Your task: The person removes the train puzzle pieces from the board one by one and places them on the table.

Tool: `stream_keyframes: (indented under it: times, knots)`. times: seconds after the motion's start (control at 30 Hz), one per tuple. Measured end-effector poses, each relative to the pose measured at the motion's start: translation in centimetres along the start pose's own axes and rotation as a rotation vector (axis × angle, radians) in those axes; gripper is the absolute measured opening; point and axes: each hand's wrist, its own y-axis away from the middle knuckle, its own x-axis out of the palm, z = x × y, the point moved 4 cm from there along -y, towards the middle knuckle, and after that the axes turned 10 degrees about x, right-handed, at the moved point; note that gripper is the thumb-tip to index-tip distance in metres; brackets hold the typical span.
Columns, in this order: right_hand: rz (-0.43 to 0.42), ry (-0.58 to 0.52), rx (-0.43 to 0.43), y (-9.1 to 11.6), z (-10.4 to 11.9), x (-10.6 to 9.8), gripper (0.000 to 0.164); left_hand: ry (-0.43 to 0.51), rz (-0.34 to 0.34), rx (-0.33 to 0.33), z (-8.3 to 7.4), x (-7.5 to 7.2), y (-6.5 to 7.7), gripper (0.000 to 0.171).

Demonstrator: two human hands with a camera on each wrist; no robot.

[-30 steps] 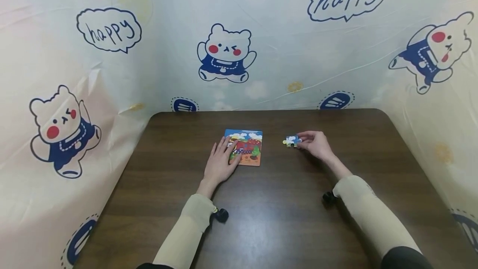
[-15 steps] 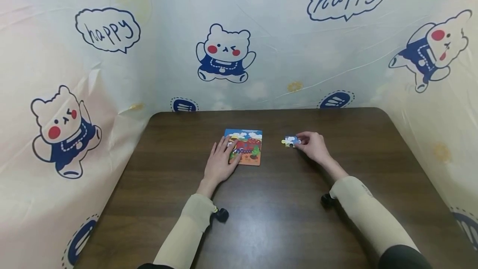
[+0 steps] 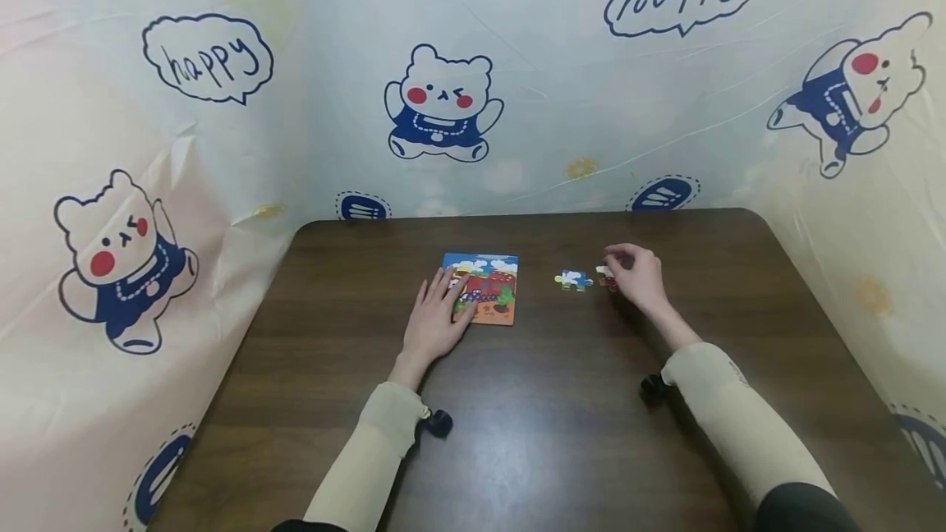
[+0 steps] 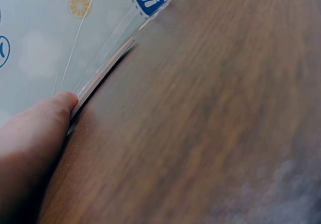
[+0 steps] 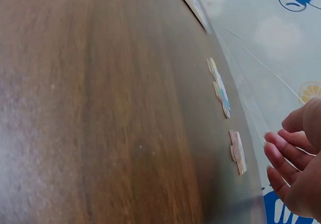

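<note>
My left hand [image 3: 434, 323] lies flat on a small picture puzzle [image 3: 497, 300] with blue sky, a red shape in the middle and an orange base. In the left wrist view the thumb [image 4: 50, 111] presses on the edge of the puzzle. To its right, a jigsaw piece [image 3: 573, 280] in blue and white sits on the table. A second piece [image 3: 604, 276], white and red, is partly hidden by my right hand [image 3: 640, 279]. The right wrist view has that hand's fingers [image 5: 283, 158] loosely bent and apart from both pieces.
The brown wooden table [image 3: 502, 442] has a printed curtain [image 3: 547, 105] with bears behind it and at both sides. A small black device [image 3: 439, 424] hangs at the left cuff, and another black device [image 3: 653, 388] at the right.
My right hand has let go of the blue and white piece and moved slightly right. The white and red piece now shows beside its fingers. The left hand has stayed on the puzzle.
</note>
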Motion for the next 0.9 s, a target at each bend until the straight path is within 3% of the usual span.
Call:
stream_keyframes:
  times: [0.17, 0.43, 0.6, 0.9]
  knots:
    - [0.032, -0.011, 0.02, 0.0, -0.1, 0.0, 0.031, 0.009, 0.004, -0.008, 0.1, -0.1, 0.1, 0.071]
    - [0.099, -0.008, -0.026, 0.2, 1.0, 2.1, 0.03, 0.095, -0.016, -0.017, -0.2, -0.4, 0.6, 0.071]
    - [0.138, -0.016, -0.052, 0.3, 2.4, 3.6, 0.029, 0.123, 0.02, -0.023, 0.0, -0.3, 0.5, 0.078]
    - [0.176, -0.045, -0.089, 0.4, 5.4, 6.6, 0.031, 0.177, 0.1, -0.025, 1.1, -1.7, 1.0, 0.092]
